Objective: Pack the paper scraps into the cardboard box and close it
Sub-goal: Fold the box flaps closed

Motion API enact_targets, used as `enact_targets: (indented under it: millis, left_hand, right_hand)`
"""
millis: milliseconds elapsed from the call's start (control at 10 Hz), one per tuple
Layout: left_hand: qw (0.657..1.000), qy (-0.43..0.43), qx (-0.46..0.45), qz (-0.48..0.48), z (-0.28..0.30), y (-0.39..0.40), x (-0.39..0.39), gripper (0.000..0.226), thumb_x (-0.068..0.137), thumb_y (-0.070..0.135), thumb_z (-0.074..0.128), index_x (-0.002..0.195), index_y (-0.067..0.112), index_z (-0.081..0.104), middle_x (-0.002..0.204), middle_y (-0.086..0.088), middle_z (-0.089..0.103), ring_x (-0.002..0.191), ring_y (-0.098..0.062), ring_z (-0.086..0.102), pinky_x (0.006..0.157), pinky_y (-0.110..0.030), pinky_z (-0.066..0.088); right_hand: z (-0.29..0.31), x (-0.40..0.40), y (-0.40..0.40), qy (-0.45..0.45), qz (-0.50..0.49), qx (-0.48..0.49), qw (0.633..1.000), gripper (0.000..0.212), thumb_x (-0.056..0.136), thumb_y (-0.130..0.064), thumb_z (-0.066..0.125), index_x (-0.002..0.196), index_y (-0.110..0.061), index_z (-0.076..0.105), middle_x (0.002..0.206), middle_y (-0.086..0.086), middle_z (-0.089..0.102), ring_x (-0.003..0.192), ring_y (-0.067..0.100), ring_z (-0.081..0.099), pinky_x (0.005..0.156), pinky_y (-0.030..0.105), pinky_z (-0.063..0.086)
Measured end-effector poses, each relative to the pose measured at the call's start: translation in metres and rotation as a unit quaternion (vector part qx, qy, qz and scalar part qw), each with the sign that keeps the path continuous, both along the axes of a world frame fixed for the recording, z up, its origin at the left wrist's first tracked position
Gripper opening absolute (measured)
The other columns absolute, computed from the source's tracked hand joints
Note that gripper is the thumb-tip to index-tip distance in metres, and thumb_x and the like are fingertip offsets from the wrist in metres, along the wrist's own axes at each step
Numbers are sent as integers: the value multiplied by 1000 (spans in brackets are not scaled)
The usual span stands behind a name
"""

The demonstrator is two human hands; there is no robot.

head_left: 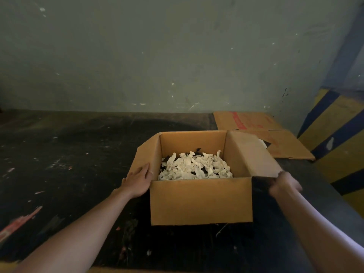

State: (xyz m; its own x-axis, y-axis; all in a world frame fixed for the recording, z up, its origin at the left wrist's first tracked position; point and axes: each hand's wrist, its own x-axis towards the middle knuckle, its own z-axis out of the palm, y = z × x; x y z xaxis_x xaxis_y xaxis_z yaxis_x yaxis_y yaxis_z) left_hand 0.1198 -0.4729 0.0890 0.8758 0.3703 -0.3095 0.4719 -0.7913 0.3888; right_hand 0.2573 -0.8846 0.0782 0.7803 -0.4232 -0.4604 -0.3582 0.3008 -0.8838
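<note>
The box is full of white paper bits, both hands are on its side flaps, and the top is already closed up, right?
Not quite. The head view shows the cardboard box still open, its flaps up. The white paper scraps are inside, the left hand is on the left flap and the right hand on the right flap.

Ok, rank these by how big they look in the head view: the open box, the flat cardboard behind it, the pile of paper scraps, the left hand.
1. open box
2. flat cardboard, though it lies farther away and the box hides part of it
3. paper scraps
4. left hand, smallest
</note>
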Motion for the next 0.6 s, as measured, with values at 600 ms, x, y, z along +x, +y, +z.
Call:
enact_targets:
  millis: [600]
  left_hand:
    - [747,-184,-425,476,14,-1,-41,55,96,35,50,145,14,35,136,-19,47,123,-36,47,106,-49,39]
  right_hand:
    - [14,-83,68,-212,519,-655,507,61,98,-42,43,153,-31,19,160,-6,24,148,17,15,119,55,7]
